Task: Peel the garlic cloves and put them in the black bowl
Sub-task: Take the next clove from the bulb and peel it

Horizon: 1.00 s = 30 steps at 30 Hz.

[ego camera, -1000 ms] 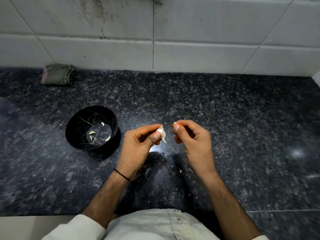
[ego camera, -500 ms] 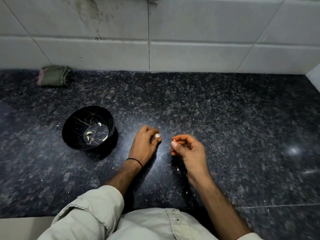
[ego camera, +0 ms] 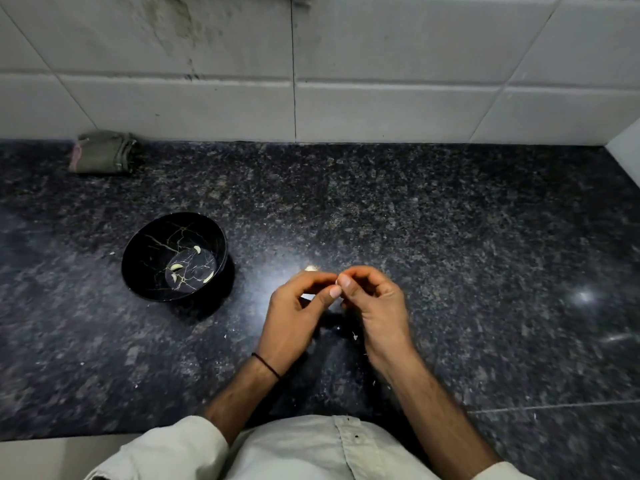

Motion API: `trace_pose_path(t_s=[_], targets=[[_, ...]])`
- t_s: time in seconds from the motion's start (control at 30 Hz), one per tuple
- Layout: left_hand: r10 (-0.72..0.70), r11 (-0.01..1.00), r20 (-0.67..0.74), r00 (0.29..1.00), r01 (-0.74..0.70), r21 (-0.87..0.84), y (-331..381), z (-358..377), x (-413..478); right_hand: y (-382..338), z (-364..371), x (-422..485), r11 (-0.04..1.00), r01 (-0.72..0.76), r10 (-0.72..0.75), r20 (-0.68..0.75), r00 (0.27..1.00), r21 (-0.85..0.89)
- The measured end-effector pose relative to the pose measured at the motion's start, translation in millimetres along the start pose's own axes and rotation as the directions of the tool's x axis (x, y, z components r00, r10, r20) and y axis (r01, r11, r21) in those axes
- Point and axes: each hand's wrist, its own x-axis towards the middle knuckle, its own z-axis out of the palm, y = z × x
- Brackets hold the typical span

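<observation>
The black bowl [ego camera: 138,258], veined with gold lines, stands on the dark granite counter at the left, holding several pale peeled cloves [ego camera: 176,267]. To its right, my left hand [ego camera: 294,313] and my right hand [ego camera: 374,306] meet fingertip to fingertip above the counter. Between the thumbs and forefingers sits a small garlic clove [ego camera: 336,282], almost fully hidden; only a whitish sliver shows. Both hands pinch it.
A folded green cloth [ego camera: 104,152] lies at the back left against the white tiled wall. Small white flecks of garlic skin [ego camera: 354,336] are scattered on the counter under my hands. The counter's front edge runs just above my light shirt.
My hands had dropped apart to the counter half a second ago; now they have risen and come together again around the clove. The bowl has not moved.
</observation>
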Motion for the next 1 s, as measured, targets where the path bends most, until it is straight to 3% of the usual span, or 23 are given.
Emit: trace_pose_path(t_s=[0.17,0.63,0.8,1.0], targets=[[-0.04,0.997,-0.06,0.997,0.036,-0.065,-4.6,-2.1,0.8,-2.7,6.2,-4.9,1.0,-0.029,0.029,0.008,1.0,0.003],[-0.028,0.951,0.071,0.997,0.048,-0.304,-5.9,-5.3,-11.8,-15.3,2.6,-9.5,0.968,0.074,-0.051,0.103,0.993,-0.239],[-0.019,0.954,0.046,0.999,0.032,-0.299,-6.0,-4.5,-13.6,-13.2,5.2,-12.7,0.965,0.054,-0.033,0.086,0.996,-0.257],[-0.054,0.964,-0.018,0.998,0.048,-0.263,-4.8,-1.1,-14.9,-2.2,12.9,-15.3,0.95,0.106,-0.115,-0.012,0.993,-0.292]])
